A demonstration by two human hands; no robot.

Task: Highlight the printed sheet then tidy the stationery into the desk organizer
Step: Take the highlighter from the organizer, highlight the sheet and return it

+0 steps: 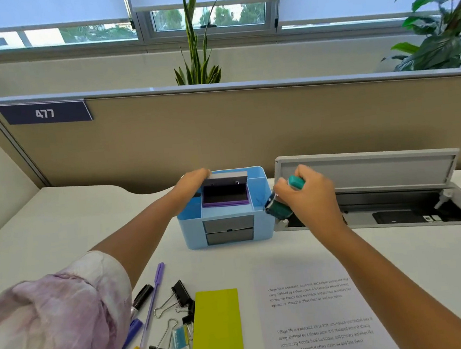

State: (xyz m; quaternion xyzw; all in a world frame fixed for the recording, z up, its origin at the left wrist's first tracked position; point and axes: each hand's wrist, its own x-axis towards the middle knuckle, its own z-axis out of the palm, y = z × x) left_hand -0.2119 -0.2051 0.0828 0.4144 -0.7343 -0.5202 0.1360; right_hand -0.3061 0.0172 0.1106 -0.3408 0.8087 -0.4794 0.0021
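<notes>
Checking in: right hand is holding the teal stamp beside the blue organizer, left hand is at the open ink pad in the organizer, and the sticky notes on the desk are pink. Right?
Not quite. The head view shows the sticky notes are yellow-green, not pink. The rest stands: the right hand grips the teal stamp beside the blue organizer, and the left hand is at the open ink pad.

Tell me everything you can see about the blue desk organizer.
The desk organizer is a light blue, plastic-looking box with rounded corners, standing upright on the white desk just left of an open cable tray. Its top is divided into open compartments; two grey drawers, both closed, sit in the front face. An open purple stamp pad rests on its middle section. The left hand touches the pad's raised lid at the organizer's back left; the right hand holds a teal stamp at its right edge.
</notes>
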